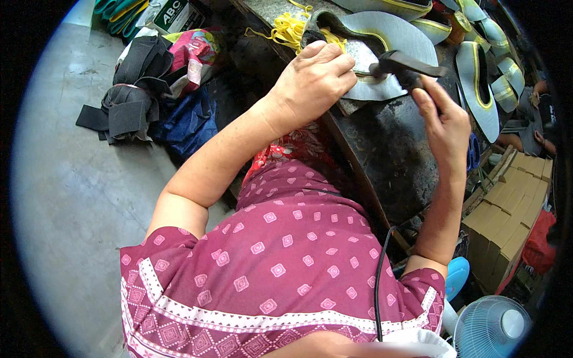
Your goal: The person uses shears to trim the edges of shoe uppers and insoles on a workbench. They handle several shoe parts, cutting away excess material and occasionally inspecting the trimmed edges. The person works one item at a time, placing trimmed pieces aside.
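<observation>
My left hand [319, 76] is closed on the near edge of a grey shoe upper [415, 37] with yellow edging; its fingertips are partly hidden. The upper lies over a pale block on a dark, worn workbench [388, 152]. My right hand [443, 116] grips a dark hammer [412, 64], whose head is over the upper's near side, just right of my left hand. Whether the head touches the upper, I cannot tell. Loose yellow strips [287, 30] are heaped just beyond my left hand.
More grey-and-yellow shoe uppers [484, 113] lie along the bench's right and far side. On the floor at left are a tied bundle of black strips [128, 104] and blue cloth [191, 125]. Cardboard [507, 206] and a fan [498, 328] stand right; another person's hand [540, 89] shows there.
</observation>
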